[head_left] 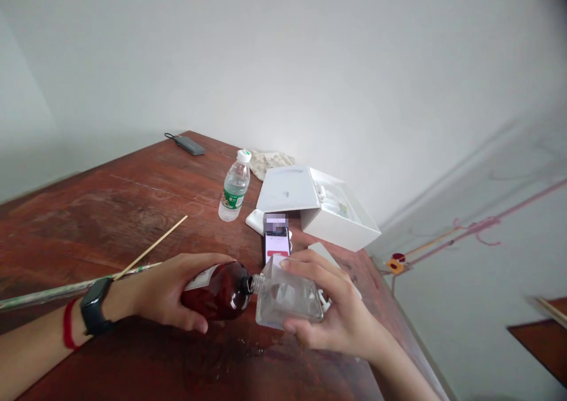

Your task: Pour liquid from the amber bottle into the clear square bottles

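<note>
Table (106, 218) first: broad, reddish-brown wood, pushed near a pale wall. White box (339, 232) toward its far right side, open, lid leaning out to the left. Between box and person, a phone (277, 244) lay screen up, partly behind the right hand (341, 297).

Both hands were full. The left hand (162, 289) was wrapped round the body of a dark red-brown bottle (217, 297), thumb on the near side. The right hand pinched a clear square bottle (287, 303), fingers over the far side, thumb on the near one.

Noted chiefly: the dark bottle lay over on its side above the near part of the table, long axis running left to right, mouth end away from the left palm and toward the right hand. The clear bottle was tipped too, its threaded neck (259, 283) facing left. Neck met neck midway between the hands, roughly in line, neither hand clearly nearer. Whether the rims touched or stood just apart, I couldn't tell.
</note>
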The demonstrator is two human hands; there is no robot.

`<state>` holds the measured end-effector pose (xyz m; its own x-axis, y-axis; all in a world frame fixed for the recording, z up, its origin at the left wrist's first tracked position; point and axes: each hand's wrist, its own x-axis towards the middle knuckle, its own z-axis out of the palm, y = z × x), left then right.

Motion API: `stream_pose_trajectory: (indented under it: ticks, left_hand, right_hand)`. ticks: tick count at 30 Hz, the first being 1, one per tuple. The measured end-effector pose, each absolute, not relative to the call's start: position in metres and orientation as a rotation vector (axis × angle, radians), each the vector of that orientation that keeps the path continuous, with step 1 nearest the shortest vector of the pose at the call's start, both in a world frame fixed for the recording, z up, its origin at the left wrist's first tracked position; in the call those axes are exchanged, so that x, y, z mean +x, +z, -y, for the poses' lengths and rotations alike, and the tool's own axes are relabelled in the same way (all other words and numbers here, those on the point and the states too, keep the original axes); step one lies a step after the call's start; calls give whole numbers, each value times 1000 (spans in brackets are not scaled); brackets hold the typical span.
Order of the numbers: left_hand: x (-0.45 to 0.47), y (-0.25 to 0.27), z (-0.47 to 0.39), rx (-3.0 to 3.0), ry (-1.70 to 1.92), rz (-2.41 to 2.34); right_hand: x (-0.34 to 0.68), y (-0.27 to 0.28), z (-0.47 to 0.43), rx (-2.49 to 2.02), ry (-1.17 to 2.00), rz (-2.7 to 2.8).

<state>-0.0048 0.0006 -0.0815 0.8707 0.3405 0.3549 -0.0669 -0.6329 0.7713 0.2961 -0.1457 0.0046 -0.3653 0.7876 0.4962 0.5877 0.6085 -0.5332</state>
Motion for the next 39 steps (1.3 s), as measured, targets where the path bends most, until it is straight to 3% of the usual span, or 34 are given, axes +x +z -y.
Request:
stream_pose_trajectory:
  ticks: [39]
  left_hand:
    - [-9, -89, -3, 2253, 582, -249]
  right_hand:
    - [298, 4, 147, -1113, 319, 2101]
